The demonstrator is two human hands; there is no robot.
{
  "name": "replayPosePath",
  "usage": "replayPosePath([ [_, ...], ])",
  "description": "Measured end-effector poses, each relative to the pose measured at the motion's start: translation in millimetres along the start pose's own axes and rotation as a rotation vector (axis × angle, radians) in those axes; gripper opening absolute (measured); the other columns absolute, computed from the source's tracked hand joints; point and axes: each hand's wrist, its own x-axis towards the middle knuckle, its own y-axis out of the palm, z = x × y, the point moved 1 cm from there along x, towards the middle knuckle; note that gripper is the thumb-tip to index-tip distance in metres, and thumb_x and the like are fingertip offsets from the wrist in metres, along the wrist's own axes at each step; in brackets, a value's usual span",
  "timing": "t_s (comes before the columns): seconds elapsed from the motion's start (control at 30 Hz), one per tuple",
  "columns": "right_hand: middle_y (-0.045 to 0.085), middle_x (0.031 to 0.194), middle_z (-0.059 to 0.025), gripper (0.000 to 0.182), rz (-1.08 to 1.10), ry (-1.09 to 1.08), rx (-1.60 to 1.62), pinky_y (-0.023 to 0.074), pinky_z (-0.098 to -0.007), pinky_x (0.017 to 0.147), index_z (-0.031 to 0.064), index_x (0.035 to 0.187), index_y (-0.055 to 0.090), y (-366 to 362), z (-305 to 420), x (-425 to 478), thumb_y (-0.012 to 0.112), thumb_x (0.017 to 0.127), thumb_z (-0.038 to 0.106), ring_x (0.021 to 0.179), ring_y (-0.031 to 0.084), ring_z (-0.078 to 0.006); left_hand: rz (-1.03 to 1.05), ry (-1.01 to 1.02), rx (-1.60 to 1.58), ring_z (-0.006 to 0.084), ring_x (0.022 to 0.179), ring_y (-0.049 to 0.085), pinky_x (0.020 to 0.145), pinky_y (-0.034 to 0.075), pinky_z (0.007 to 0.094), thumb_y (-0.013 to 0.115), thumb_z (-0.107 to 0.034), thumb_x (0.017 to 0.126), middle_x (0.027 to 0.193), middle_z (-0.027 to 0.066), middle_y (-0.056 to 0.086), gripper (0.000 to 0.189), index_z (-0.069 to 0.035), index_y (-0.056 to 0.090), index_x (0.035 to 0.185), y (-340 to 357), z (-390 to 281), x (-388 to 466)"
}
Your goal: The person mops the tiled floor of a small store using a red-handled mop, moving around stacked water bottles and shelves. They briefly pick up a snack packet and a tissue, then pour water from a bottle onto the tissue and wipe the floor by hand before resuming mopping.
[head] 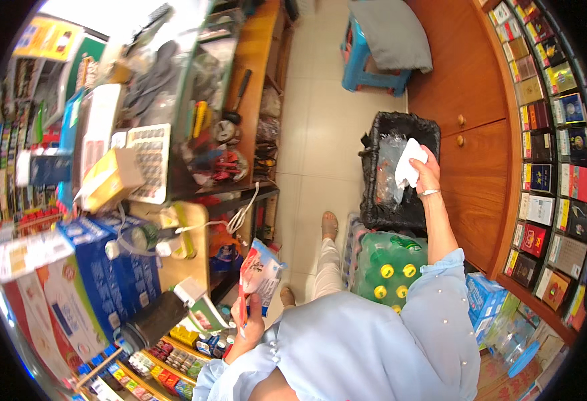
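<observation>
My right hand (426,170) grips a crumpled white tissue or cloth (411,163) above a bin lined with a black bag (368,200). Clear plastic and other litter lie in the bin. At the lower left, my left hand (251,321) is closed around a red, white and blue plastic packet (263,275), held upright beside the counter. Writing shows on the packet.
Shrink-wrapped green bottles (393,270) stand just below the bin. A blue plastic stool (356,60) with a grey cloth is farther up. Wooden cabinet doors (479,175) flank the right side, and a cluttered glass counter (186,100) the left.
</observation>
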Motion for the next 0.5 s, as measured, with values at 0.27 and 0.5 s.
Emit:
replayPosePath([
  [0.27,0.059,0.116,-0.0096,0.046,0.645,0.109,0.102,0.0481,-0.032,0.088,-0.0024,0.125,0.049,160,87,-191,0.058,0.08,-0.002,0.104,0.059,-0.0193,-0.054,0.282,-0.269,0.0165,0.075,0.055,0.071,0.044,0.0303,0.059,-0.022,0.089,0.083,0.0081,0.061,0.025,0.001,0.062,0.098,-94,20,-82],
  [0.5,0.065,0.081,-0.002,0.013,0.936,0.189,-0.253,0.0521,-0.0265,0.064,0.0024,0.092,0.064,226,17,-453,0.066,0.084,0.012,0.072,0.062,-0.0097,-0.061,-0.244,-0.951,0.0242,0.102,0.057,0.09,0.047,0.0407,0.062,-0.016,0.087,0.112,0.0101,0.057,0.037,-0.004,0.049,0.119,-203,142,-202],
])
